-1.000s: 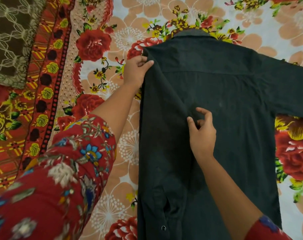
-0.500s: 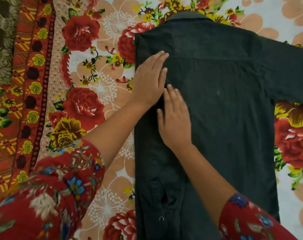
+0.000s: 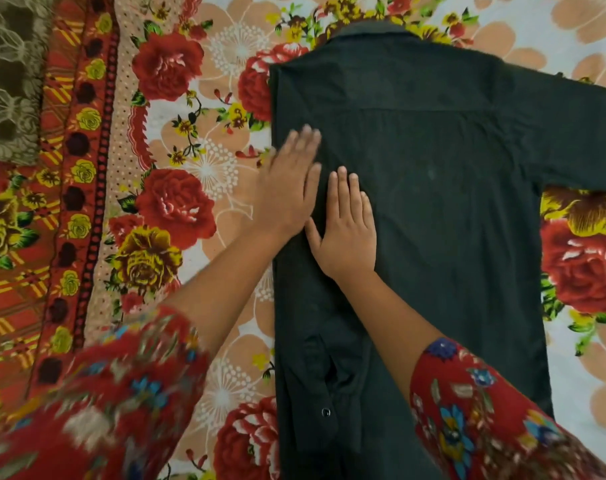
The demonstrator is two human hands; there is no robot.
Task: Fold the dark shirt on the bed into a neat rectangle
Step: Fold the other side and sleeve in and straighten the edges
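Observation:
The dark shirt (image 3: 443,209) lies back-up on the flowered bed sheet (image 3: 190,161), collar at the top. Its left side is folded inward, with the left sleeve running down the folded strip and a cuff with a button near the bottom. The right sleeve stretches out flat toward the right edge. My left hand (image 3: 289,188) rests flat, fingers together, on the folded left edge, slightly blurred. My right hand (image 3: 346,230) lies flat just beside it on the shirt's folded part. Neither hand grips cloth.
A red patterned border (image 3: 69,188) of the sheet runs down the left side. A brown lace-patterned cloth (image 3: 10,74) lies at the top left corner. My flowered red sleeves fill the bottom corners.
One second ago both hands pinched the folded left side; they let go and laid flat on it. Since half a second ago they slid slightly down the fold.

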